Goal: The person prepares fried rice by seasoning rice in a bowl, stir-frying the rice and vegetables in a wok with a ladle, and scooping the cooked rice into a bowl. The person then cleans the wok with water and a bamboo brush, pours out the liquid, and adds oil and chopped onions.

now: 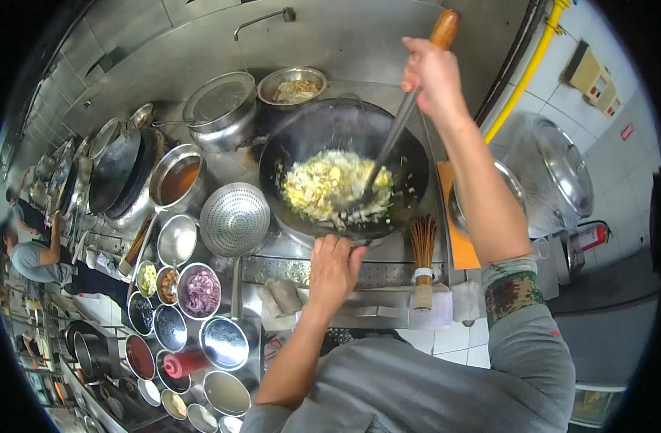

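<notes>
In the middle of the head view, a black wok (301,130) sits on the stove with chopped yellow-and-white food (330,180) in it. My right hand (433,76), raised at the wok's right, is closed round a wok ladle (397,130) with a wooden grip end. The ladle slants down to the left, and its dark head is partly sunk in the food. My left hand (332,268) is at the wok's near rim, its fingers closed over the edge and thumb out to the right. The fingertips are partly hidden.
A bamboo brush (423,252) stands right of my left hand. A perforated strainer (235,219) rests at left, beside a pot of brown liquid (179,182) and several bowls, one holding chopped purple onion (199,291). A metal bowl (292,85) sits behind the wok. Another person (38,256) stands far left.
</notes>
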The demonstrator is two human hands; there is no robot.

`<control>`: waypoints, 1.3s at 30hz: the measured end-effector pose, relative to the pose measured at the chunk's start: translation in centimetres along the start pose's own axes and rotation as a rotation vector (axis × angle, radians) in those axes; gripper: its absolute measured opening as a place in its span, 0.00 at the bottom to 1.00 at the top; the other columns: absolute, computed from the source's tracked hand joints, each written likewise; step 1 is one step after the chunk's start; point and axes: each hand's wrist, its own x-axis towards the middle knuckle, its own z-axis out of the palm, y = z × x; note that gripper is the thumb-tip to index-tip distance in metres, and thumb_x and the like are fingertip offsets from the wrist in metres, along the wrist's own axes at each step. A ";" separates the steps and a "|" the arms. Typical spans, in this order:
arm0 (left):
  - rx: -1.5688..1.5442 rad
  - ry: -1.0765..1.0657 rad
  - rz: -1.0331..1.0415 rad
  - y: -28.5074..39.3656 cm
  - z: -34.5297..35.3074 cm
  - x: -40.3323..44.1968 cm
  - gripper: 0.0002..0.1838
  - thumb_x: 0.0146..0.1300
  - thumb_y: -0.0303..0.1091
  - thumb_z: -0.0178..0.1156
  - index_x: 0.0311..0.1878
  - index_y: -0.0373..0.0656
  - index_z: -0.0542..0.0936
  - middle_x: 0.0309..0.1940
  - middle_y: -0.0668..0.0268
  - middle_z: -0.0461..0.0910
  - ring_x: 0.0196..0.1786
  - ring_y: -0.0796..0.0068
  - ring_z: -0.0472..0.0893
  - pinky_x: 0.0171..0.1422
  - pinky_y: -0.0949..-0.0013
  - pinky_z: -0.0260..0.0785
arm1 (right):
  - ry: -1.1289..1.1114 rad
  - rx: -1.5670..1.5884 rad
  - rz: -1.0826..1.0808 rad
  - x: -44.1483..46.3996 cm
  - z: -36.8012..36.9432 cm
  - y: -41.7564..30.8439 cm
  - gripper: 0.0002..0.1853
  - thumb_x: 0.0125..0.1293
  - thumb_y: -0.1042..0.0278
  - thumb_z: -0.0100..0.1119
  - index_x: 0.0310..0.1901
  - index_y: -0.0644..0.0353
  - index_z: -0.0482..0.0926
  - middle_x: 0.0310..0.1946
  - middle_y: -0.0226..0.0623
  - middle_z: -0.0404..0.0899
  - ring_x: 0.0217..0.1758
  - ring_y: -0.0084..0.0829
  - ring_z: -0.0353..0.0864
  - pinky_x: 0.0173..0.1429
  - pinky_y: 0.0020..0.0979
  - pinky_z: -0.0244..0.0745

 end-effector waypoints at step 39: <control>0.564 0.557 -0.503 -6.1 -16.5 -13.7 0.33 0.62 0.25 0.69 0.70 0.34 0.69 0.65 0.51 0.73 0.67 0.50 0.72 0.73 0.53 0.61 | -0.311 0.146 0.015 5.9 1.9 3.2 0.22 0.68 0.66 0.64 0.20 0.49 0.61 0.12 0.19 0.55 0.12 0.19 0.53 0.21 0.28 0.53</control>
